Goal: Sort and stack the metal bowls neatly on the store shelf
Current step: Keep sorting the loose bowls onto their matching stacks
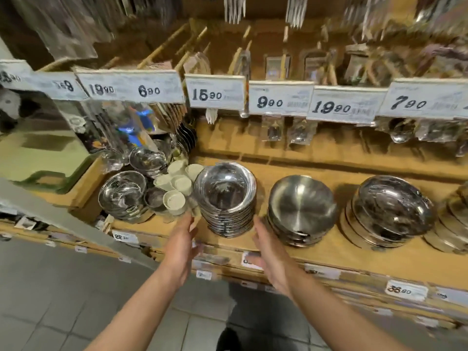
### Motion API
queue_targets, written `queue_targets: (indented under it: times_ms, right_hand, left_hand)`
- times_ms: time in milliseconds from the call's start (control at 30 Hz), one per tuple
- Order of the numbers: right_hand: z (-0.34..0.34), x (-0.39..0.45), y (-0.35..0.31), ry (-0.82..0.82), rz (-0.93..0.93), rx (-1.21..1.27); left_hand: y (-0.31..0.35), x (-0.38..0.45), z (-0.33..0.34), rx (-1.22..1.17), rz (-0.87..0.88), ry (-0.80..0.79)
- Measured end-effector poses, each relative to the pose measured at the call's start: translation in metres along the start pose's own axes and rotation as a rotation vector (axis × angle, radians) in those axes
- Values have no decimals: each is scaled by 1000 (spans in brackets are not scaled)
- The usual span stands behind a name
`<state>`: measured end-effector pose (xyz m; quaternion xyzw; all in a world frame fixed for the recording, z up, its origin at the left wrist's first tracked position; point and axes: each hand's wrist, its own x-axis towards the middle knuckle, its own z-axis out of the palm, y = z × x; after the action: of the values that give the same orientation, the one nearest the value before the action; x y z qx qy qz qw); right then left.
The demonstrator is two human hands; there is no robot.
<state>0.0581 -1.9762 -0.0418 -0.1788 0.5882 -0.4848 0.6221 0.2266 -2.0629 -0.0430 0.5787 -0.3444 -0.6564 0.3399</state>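
Bowls are the matter at hand, and the tall stack of shiny metal bowls (225, 201) stands on the wooden shelf (354, 252) between a cluster of pale cups (177, 183) and a lower stack of brushed steel bowls (301, 211); the left hand (181, 245) hangs just beside the stack's left flank and the right hand (269, 252) just beside its right, both wide with fingers straight and holding nothing; whether a fingertip touches the rims I cannot tell through the blur. The step in hand looks like bracing or squaring up this stack, which leans a little with its rims stepped toward the right; to do it well the palms should close evenly on both sides low down, near the base, so the column shifts as one and the upper bowls do not slide; pressure from one side only would likely tip it toward the cups or knock the neighbouring stack. A third stack of bowls (390, 211) further right tilts as well, and loose bowls (122, 193) at the far left lie unsorted, so much of the task seems left. Price tags (215, 93) hang above.
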Motion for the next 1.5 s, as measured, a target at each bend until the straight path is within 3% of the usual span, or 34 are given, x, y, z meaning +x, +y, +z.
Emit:
queue_targets:
  times_ms: [233,500,800,1267,1500]
  right_hand:
    - [29,37,3,177,-158,147]
    - [36,51,-10,193,-314,192]
    - [39,46,-9,202,-333,183]
    - [38,-34,8,245,-431,134]
    - [-3,-107,4,332,-438,199]
  left_hand:
    - [7,33,12,-40,-23,-208]
    - [4,49,15,-55,-15,-278]
    - [8,51,11,-29,30,-336]
    - [12,-12,-7,33,98,-426]
    - [15,-74,39,56,68,-514]
